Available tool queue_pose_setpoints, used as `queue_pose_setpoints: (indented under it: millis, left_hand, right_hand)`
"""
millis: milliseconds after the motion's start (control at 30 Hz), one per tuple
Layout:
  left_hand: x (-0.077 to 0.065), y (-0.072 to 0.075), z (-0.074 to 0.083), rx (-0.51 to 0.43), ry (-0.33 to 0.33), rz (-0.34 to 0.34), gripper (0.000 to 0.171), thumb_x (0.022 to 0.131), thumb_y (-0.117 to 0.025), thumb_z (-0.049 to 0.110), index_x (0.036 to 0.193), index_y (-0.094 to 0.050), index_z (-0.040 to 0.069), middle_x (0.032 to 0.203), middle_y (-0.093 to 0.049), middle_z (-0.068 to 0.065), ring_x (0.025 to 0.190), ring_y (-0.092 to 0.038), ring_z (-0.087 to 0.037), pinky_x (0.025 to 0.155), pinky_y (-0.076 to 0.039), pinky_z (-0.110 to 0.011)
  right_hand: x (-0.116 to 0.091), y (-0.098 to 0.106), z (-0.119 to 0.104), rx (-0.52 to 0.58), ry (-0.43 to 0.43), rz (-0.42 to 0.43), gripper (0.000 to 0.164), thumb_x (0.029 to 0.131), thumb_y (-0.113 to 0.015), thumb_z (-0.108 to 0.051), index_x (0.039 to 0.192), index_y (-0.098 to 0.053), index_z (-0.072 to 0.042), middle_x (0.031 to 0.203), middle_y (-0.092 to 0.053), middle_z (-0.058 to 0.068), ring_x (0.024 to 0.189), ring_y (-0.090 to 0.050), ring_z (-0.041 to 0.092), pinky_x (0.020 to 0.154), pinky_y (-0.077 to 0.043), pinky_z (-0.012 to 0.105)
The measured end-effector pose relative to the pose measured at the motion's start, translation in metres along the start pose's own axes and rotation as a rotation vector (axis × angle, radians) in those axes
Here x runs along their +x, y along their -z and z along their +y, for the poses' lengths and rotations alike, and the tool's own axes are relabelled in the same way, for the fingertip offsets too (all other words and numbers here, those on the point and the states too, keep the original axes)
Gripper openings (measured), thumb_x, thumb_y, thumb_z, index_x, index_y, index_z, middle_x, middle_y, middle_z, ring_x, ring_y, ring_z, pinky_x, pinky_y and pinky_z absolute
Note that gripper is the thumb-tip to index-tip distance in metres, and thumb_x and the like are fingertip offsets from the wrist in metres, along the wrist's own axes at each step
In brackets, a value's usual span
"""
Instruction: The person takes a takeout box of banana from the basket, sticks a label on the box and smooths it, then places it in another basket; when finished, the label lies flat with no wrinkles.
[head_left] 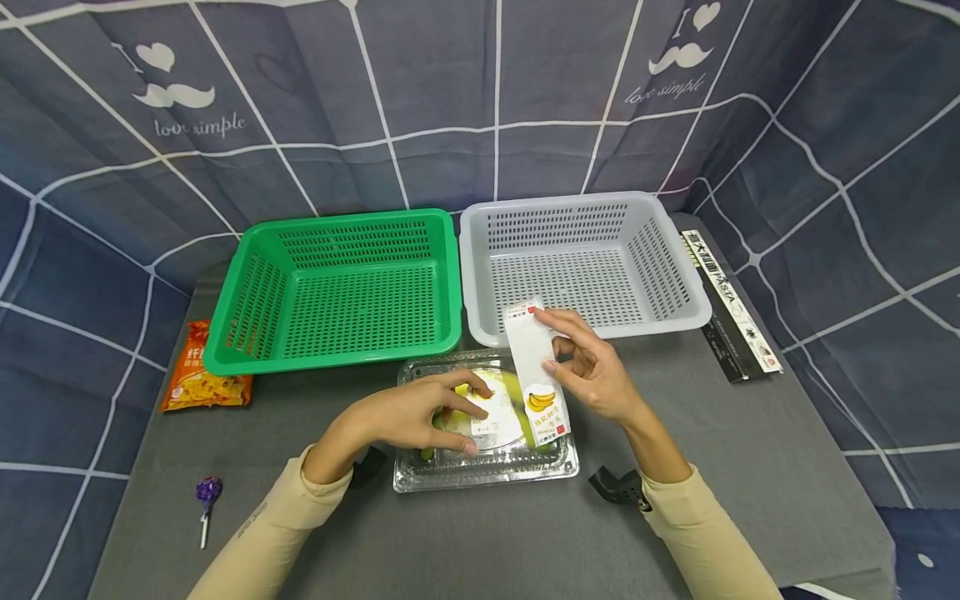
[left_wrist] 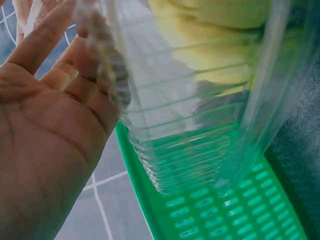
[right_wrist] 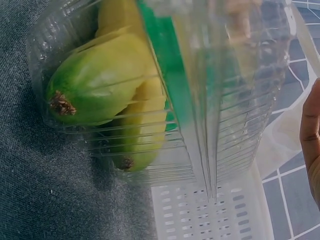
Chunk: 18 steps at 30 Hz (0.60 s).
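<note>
A clear plastic clamshell box [head_left: 487,481] lies closed in front of the baskets, with green and yellow fruit [right_wrist: 100,82] showing through its ribbed wall. My left hand [head_left: 420,412] rests over the lid, fingers spread and bent slightly, by a white label [head_left: 485,426]. A long white paper strip [head_left: 530,354] printed with bananas slants across the box's right part. My right hand [head_left: 592,371] holds this strip at its right edge, thumb near the middle and index finger near the top. In the left wrist view, the left fingers [left_wrist: 60,65] lie close along the box's lid.
A green basket [head_left: 337,360] stands behind on the left, a pale grey basket [head_left: 585,329] on the right. An orange snack bag [head_left: 206,379] sits partly under the green basket. A lollipop [head_left: 207,496] lies at the left, a black-and-white pasta box [head_left: 731,308] at the right.
</note>
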<state>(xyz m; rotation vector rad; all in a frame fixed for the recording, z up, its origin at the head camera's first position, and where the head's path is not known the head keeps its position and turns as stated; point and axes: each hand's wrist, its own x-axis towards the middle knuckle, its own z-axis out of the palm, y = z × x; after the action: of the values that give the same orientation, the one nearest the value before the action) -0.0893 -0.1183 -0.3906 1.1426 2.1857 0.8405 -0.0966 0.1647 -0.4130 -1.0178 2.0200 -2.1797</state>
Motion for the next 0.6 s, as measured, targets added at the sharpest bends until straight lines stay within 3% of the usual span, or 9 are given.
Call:
queue_pose_setpoints:
  millis: [133,233,433,600]
  left_hand:
    - [0.000,0.002,0.001,-0.011,0.001,-0.010,0.051,0.089,-0.070,0.047,0.125,-0.068,0.012,0.141,-0.049,-0.001,0.077,-0.059,-0.022,0.071,-0.051,-0.029]
    - [-0.002,0.003,0.000,-0.018,-0.027,0.021,0.052,0.088,-0.070,0.047,0.126,-0.067,0.012,0.140,-0.048,-0.003,0.079,-0.057,-0.020,0.071,-0.051,-0.033]
    - [-0.010,0.015,-0.002,-0.086,-0.141,0.245,0.047,0.084,-0.079,0.032,0.126,-0.067,0.017,0.140,-0.048,-0.007,0.091,-0.056,-0.021,0.071,-0.050,-0.032]
    - [-0.017,0.028,-0.002,-0.133,-0.256,0.413,0.043,0.079,-0.083,0.018,0.119,-0.070,0.016,0.140,-0.047,-0.010,0.116,-0.049,-0.019,0.087,-0.047,-0.037]
  right_hand:
    - [-0.001,0.000,0.000,-0.010,0.006,-0.001,0.065,0.082,-0.054,0.024,0.144,-0.041,0.009,0.141,-0.042,0.010,0.082,-0.056,0.008,0.057,-0.052,0.019]
    - [-0.001,0.001,0.000,-0.023,0.001,-0.005,0.065,0.083,-0.054,0.024,0.144,-0.042,0.006,0.142,-0.042,0.011,0.083,-0.054,0.009,0.057,-0.051,0.020]
    - [-0.005,-0.001,-0.007,-0.040,-0.040,-0.122,0.056,0.085,-0.054,0.022,0.139,-0.045,0.011,0.144,-0.042,0.006,0.087,-0.050,0.010,0.064,-0.051,0.019]
    - [-0.008,-0.003,-0.014,-0.073,-0.076,-0.267,0.052,0.090,-0.057,0.014,0.140,-0.047,0.005,0.148,-0.043,0.001,0.090,-0.050,0.013,0.074,-0.051,0.021]
